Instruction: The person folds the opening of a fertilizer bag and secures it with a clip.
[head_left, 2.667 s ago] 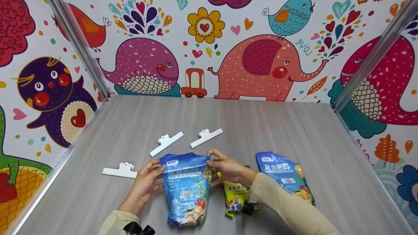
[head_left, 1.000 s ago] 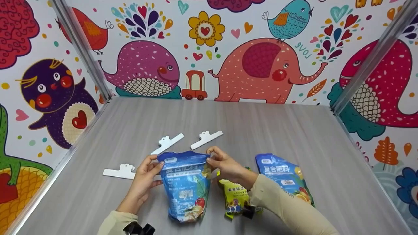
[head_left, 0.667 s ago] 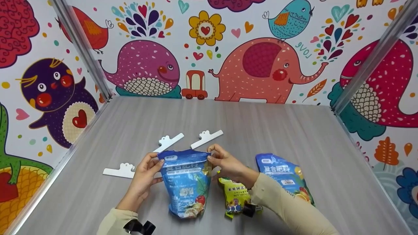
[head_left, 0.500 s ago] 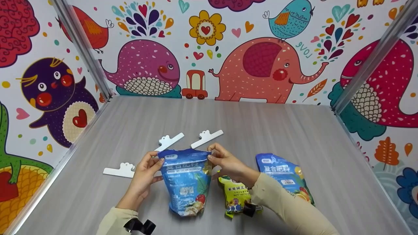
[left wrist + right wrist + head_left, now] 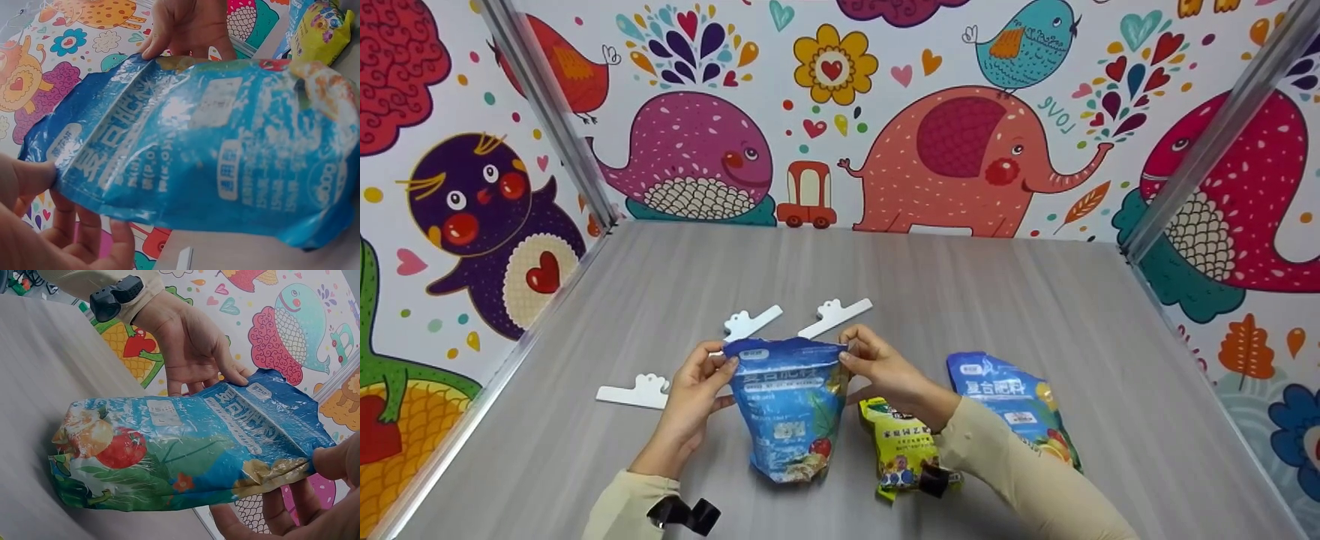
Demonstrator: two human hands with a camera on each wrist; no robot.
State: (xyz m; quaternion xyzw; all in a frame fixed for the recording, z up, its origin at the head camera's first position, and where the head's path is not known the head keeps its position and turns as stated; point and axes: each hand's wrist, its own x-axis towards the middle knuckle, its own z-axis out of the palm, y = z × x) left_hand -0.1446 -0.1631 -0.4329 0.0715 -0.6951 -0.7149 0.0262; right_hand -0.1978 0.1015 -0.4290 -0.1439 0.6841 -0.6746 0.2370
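Both hands are on one thing in my feed: the left hand (image 5: 695, 394) pinches the upper left corner of a blue bag (image 5: 786, 409), thumb on the printed front and fingers behind, and the right hand (image 5: 894, 379) pinches the opposite top corner the same way. Neither is spread wide; each is narrowed onto the film. I find the bag over the near half of the surface (image 5: 930, 281), slightly left of its middle, top edge uneven; I cannot tell whether its base touches down. Toward the surface's left edge, just beyond my left hand, lies a white clip (image 5: 634, 393); two more clips (image 5: 754, 322) (image 5: 834, 318) lie past the bag, on the side of the far edge. A yellow packet (image 5: 901, 450) rests near the bag, partly under the right sleeve (image 5: 1012, 465), and a second pouch (image 5: 997, 382), also blue, lies further toward the right edge. I read the step in hand as steadying the bag by its top corners. My next move, I judge, calls for an even, taut top edge and, before either pinch loosens, the other hand taking the load.
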